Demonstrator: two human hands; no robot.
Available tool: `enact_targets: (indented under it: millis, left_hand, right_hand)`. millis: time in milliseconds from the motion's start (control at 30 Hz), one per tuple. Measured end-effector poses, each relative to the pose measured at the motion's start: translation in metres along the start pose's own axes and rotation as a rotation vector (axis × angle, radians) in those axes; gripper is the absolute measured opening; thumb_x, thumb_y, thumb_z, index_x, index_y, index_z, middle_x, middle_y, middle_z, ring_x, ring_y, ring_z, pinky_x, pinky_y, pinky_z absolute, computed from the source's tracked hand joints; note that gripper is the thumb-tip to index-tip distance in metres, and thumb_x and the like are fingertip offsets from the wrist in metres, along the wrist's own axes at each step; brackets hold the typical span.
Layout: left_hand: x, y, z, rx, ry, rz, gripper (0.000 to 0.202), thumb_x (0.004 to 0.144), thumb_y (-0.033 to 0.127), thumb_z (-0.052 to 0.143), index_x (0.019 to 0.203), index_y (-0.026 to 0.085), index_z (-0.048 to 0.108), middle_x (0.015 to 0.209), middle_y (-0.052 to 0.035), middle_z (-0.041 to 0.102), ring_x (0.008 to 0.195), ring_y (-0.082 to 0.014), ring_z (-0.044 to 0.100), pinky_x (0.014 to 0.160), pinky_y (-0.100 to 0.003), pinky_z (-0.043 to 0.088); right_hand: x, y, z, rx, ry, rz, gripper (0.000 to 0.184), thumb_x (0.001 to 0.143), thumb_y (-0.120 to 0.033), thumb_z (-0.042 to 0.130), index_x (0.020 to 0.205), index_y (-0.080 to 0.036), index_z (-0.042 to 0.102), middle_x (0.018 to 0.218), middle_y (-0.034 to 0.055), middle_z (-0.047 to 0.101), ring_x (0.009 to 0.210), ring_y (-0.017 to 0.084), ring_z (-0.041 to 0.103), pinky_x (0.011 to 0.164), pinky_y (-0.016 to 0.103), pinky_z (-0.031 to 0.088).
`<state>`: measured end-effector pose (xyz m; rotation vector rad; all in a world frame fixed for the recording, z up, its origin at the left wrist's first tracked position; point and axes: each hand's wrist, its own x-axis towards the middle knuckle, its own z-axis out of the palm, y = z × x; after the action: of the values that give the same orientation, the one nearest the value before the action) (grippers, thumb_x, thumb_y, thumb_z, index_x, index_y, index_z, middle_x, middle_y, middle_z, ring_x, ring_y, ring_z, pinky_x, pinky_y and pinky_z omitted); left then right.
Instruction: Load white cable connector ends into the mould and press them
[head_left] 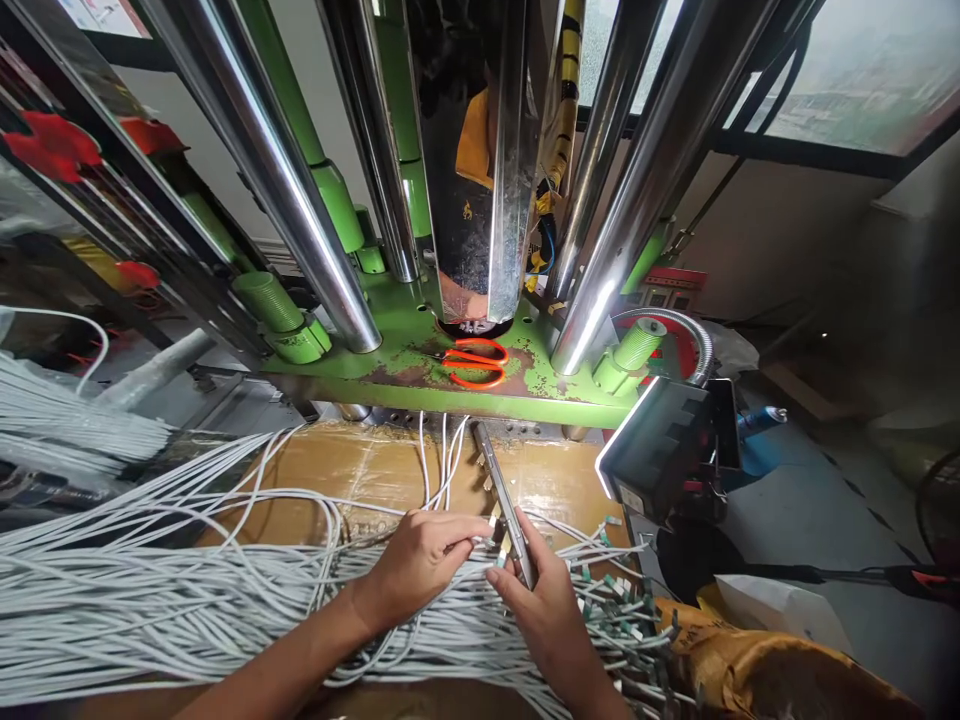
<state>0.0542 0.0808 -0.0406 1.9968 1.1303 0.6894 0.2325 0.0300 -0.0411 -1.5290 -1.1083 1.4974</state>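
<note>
My right hand grips the near end of a long, narrow metal bar, thumb on one side and fingers along the other. The bar slants away from me, its far end close to the green press. Small brass-coloured pieces stick out along its left edge. My left hand is closed in a pinch beside that edge, at what looks like the end of a white cable; the fingers partly hide it. Beneath both hands spreads a thick layer of white cables, several with green and white connector ends at the right.
Beyond the brown work surface stands a green press plate with shiny steel columns. Orange-handled scissors lie on the plate. A lit lamp is at the right. More white cables hang at the left.
</note>
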Motion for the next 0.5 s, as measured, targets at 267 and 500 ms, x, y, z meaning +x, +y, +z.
enact_targets:
  millis: [267,500]
  left_hand:
    - [0.010,0.004,0.001,-0.241,0.103,-0.219,0.015,0.082,0.023,0.061,0.080,0.019,0.076,0.080,-0.0027,0.073,0.075,-0.0201,0.065,0.070,-0.026,0.047]
    - [0.017,0.010,-0.018,-0.919,0.268,-0.438,0.032,0.078,0.038,0.070,0.098,0.014,0.068,0.084,-0.0049,0.068,0.064,-0.0110,0.053,0.054,-0.020,0.039]
  right_hand:
    - [0.006,0.007,0.003,-0.024,0.025,0.000,0.079,0.074,-0.035,0.062,0.143,-0.006,0.036,0.068,-0.0043,0.045,0.064,0.015,0.040,0.063,0.026,0.038]
    - [0.008,0.014,0.001,0.023,-0.002,-0.016,0.078,0.075,-0.035,0.063,0.143,-0.008,0.035,0.072,-0.0034,0.046,0.066,0.015,0.041,0.063,0.025,0.039]
